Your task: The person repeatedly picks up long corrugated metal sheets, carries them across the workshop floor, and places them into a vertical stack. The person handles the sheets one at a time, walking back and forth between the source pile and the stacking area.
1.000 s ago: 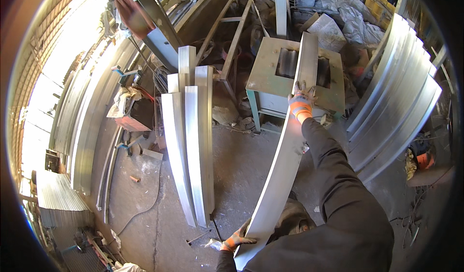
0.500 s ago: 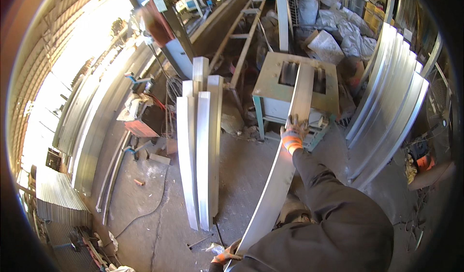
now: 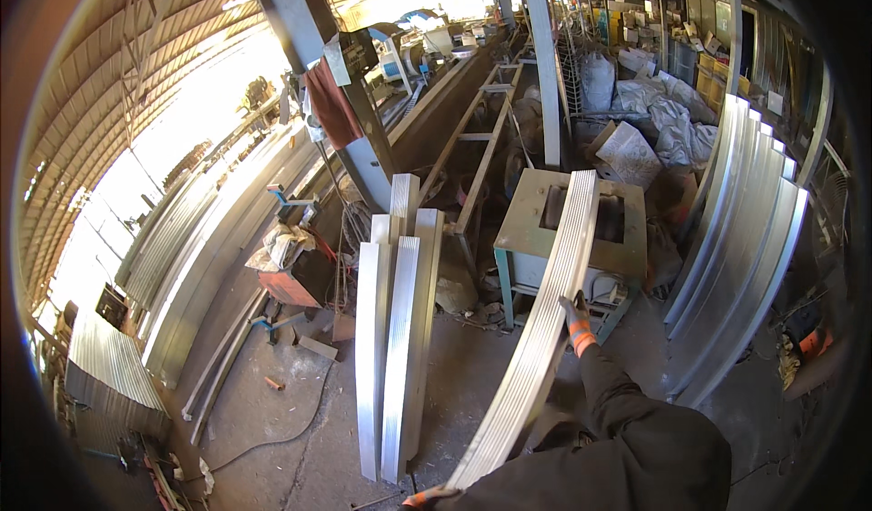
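Head view: curved metal strip (image 3: 545, 329) in right hand (image 3: 575, 317), left hand (image 3: 427, 496) at its lower end

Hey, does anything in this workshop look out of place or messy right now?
Nothing looks damaged. The right hand grips the long curved metal sheet. Scraps and a cable litter the floor, and crumpled bags are heaped behind the green machine.

Ribbed sheet-metal panel (image 3: 536, 329) — dull silver sheen; gloves (image 3: 578, 322) — knit cloth.
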A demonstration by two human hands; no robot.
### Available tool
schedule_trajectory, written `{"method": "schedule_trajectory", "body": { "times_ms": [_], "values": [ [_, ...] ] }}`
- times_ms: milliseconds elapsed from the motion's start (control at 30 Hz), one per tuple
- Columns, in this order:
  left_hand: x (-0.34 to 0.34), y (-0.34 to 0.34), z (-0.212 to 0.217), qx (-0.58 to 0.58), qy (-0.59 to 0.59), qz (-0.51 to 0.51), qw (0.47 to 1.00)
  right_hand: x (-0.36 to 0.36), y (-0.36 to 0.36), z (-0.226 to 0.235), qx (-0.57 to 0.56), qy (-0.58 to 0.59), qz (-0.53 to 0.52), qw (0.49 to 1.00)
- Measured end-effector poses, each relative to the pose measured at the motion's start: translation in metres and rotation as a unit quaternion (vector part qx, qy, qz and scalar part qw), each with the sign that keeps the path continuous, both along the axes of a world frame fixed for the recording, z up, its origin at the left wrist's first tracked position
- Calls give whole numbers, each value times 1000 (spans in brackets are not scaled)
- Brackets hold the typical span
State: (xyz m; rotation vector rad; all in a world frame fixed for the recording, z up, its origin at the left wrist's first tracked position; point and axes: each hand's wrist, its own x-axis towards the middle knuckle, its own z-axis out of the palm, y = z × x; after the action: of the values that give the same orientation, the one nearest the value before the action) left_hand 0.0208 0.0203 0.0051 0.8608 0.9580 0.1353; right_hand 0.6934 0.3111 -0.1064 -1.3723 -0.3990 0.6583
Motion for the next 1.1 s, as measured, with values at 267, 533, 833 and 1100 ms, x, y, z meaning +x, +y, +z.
{"method": "schedule_trajectory", "body": {
  "times_ms": [267,533,833,1100],
  "values": [
    [163,137,24,39,32,-85,995,123,156,49,-256,-499,50,827],
    [434,337,5,-5,-21,9,1000,328,395,145,-404,-546,-24,733],
    [607,486,-43,55,-87,-11,995,542,542,127,-460,-561,-43,687],
    [595,505,-49,58,-68,-35,995,540,539,121,-436,-552,-1,711]
  ]
}}
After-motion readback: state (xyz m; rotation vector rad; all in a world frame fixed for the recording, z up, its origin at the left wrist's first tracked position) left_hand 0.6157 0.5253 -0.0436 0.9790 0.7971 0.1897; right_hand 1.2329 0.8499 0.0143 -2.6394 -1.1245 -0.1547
